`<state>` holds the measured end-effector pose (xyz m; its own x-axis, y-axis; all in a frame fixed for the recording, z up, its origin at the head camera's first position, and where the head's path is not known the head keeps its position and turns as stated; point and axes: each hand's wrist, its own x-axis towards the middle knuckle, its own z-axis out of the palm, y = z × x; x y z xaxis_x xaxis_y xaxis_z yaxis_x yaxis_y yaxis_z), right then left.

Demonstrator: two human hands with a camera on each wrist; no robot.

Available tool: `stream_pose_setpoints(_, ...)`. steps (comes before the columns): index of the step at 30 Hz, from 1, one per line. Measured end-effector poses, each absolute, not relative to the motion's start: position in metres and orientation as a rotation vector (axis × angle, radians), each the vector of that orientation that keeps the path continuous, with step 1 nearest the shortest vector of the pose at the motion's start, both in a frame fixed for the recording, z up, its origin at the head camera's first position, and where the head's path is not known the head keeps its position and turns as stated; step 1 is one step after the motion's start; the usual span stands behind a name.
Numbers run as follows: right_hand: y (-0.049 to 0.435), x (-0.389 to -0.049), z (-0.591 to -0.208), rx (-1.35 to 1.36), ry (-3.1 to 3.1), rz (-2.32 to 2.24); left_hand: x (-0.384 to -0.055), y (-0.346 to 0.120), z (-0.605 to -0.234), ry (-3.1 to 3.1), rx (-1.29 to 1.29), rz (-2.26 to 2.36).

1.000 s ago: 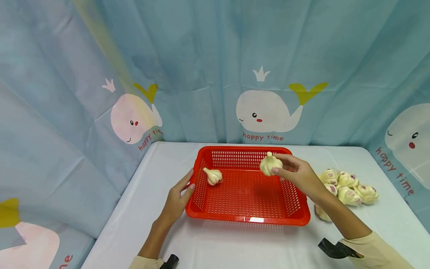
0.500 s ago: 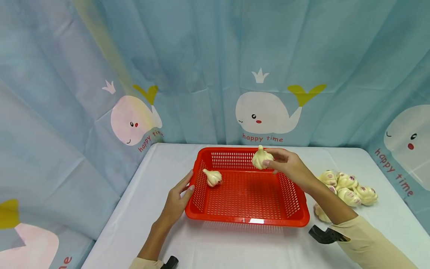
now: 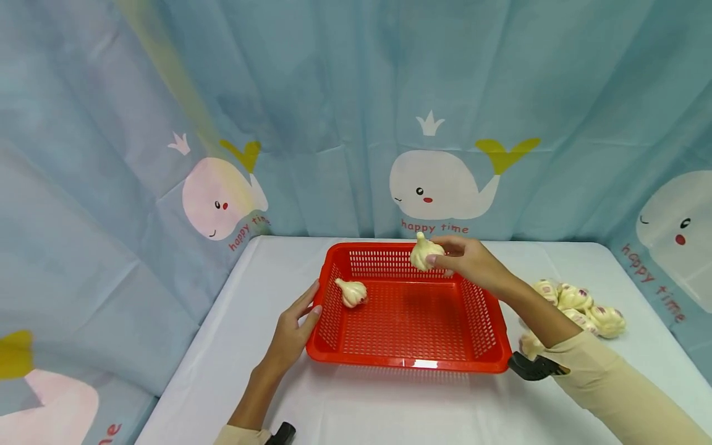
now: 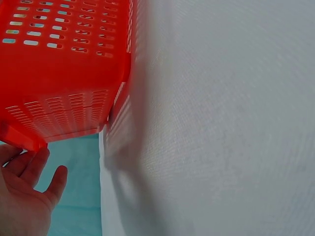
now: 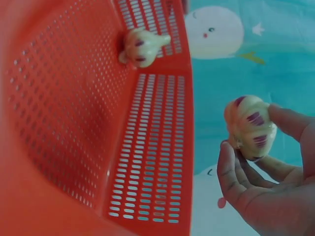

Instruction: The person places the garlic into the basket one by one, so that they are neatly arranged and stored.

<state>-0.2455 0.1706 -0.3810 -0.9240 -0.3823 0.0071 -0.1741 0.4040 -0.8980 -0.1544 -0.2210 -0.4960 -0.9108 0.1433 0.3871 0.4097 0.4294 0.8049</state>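
Observation:
My right hand [image 3: 475, 264] pinches a garlic bulb [image 3: 425, 253] between thumb and fingers, above the far side of a red plastic basket [image 3: 384, 362]. The bulb's stem points up in the head view. Purple streaks mark the base of this garlic bulb [image 5: 252, 129] in the right wrist view. A second garlic bulb [image 3: 353, 293] lies inside the basket near its left wall. At the basket's left rim, my left hand [image 3: 292, 335] rests with its fingers extended against the outside. The left wrist view has the left hand's fingertips [image 4: 40, 156] touching the rim.
Several more garlic bulbs [image 3: 606, 321] are heaped on the white tablecloth [image 3: 367, 408] right of the basket, partly hidden by the right forearm. A blue curtain [image 3: 334, 123] with whale prints hangs behind the table. Black devices [image 3: 535, 366] are strapped at both sleeves.
My right hand has carried its garlic bulb leftward and toward the basket's far rim. The left hand, the basket and the bulb inside it have stayed in place.

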Motion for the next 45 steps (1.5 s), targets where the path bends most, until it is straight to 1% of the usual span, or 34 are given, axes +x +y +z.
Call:
stream_pose_setpoints(11, 0.156, -0.261, -0.382, -0.542, 2.427, -1.544, -0.156, -0.222, -0.496, -2.432, -0.485, -1.462)
stream_pose_setpoints(20, 0.142, -0.273, -0.389, -0.519, 2.354, -1.54, -0.155, -0.222, -0.496, -2.437, -0.479, -1.463)
stream_pose_setpoints(28, 0.129, -0.276, -0.4, -0.51, 2.34, -1.472, -0.155, -0.222, -0.496, -2.442, -0.468, -1.461)
stream_pose_setpoints(36, 0.112, -0.279, -0.41, -0.441, 2.303, -1.437, -0.153, -0.223, -0.496, -2.435, -0.47, -1.469)
stream_pose_setpoints(45, 0.106, -0.282, -0.419, -0.43, 2.274, -1.392, -0.154, -0.222, -0.496, -2.434, -0.474, -1.476)
